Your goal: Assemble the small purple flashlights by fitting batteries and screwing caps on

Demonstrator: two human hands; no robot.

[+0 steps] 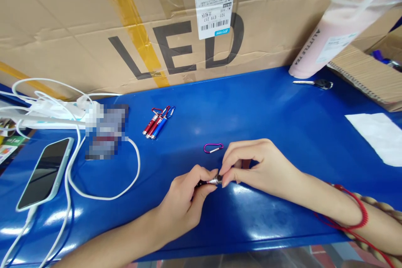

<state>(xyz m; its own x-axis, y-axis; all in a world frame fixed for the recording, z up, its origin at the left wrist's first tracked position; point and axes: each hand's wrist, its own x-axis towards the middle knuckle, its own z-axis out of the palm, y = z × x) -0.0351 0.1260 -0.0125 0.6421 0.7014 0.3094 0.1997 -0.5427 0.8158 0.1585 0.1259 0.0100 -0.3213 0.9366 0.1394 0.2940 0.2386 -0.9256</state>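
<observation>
Between my two hands is a small pocket flashlight (214, 181) with a dark barrel and a silver end, most of it covered by fingers. My left hand (185, 199) is closed around the barrel. The thumb and fingertips of my right hand (254, 163) pinch the silver end. Just beyond the fingers, a purple carabiner clip (213, 148) lies loose on the blue table (251, 104). Farther back to the left, three little flashlights (157, 125), two red and one blue, lie side by side with carabiners attached.
A large cardboard box (75, 29) stands along the back. On the left are a phone (45, 173), a white power strip (59, 113) and looping cables (138, 163). A pink drink cup (336, 35), a key (314, 83) and a white tissue (377, 136) are on the right.
</observation>
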